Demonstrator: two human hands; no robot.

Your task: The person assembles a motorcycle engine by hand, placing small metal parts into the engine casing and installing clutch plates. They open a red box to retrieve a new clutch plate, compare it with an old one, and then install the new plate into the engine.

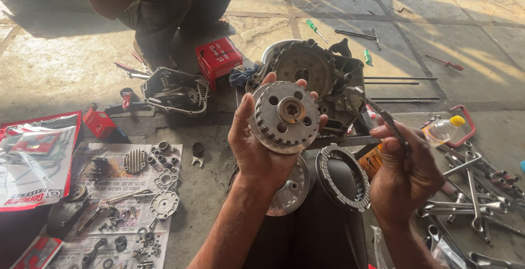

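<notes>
Stone-slab floor outdoors, low sun, long shadows; work done squatting on the ground.

Nearest: the person's lap, dark cloth, with two round parts resting on it, a pale clutch plate under the left wrist and a toothed friction ring beside it.

Left hand raised over the lap, fingers wrapped round the rim of a clutch hub, a grey disc with round holes, a slotted edge and a splined centre, its face turned to the camera. Hub sits in the middle of the view, just in front of the engine.

Right hand closed round the grips of slim pliers, tips pointing up and left toward the engine, clear of the hub.

Step, as I judge it: hub is off the shaft and under inspection, mid clutch work. Next move would call for lining the splined centre up squarely with its shaft, and a steady plier tip for any small clip.

Right edge of the floor: loose heap of spanners, a clear bottle with yellow cap.

Left edge: newspaper sheet spread with small parts, bolts and covers; red-trimmed plastic packets beside it.

Farther: open engine case with its large gear showing, a separate side cover, a red carton, screwdrivers and long rods on the slabs.

Far top left: another person crouched, dark clothes.
</notes>
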